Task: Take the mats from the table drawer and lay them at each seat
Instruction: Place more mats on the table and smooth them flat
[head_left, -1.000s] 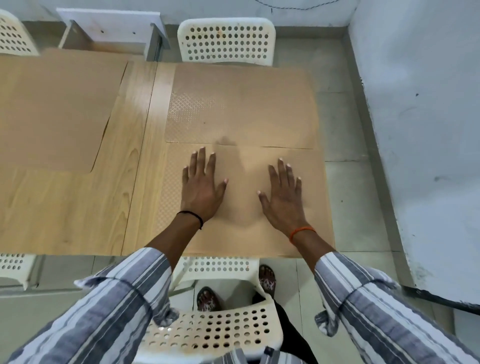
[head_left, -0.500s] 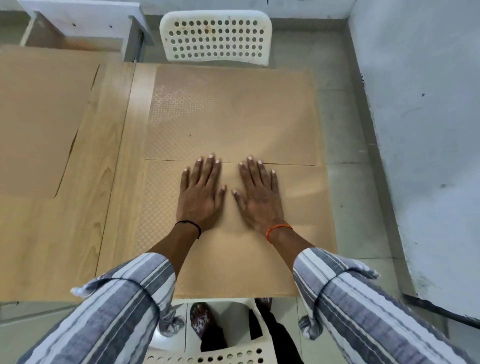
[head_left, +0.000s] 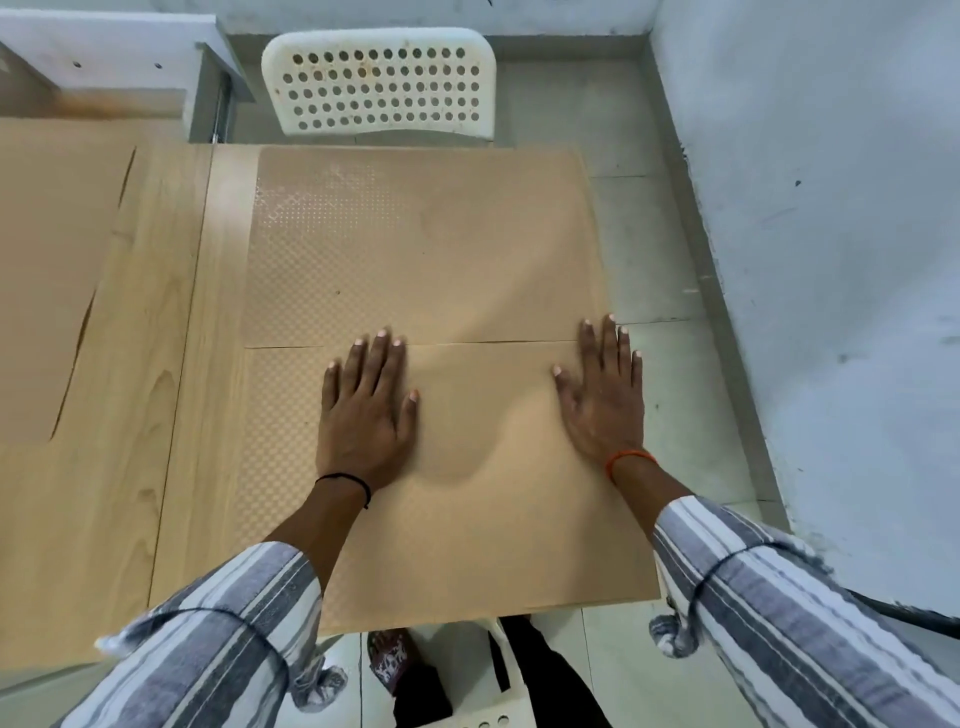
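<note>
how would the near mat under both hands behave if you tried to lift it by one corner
The near mat looks thin and lies flat on the table, so it would probably droop rather than stay stiff. Its dotted texture suggests some grip, so it may not slide easily. Both the left hand and right hand press flat on it.

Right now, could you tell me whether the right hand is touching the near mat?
Touching. The head view shows the right hand lying flat, fingers straight, on the near mat by its right edge, with no gap beneath it.
</note>
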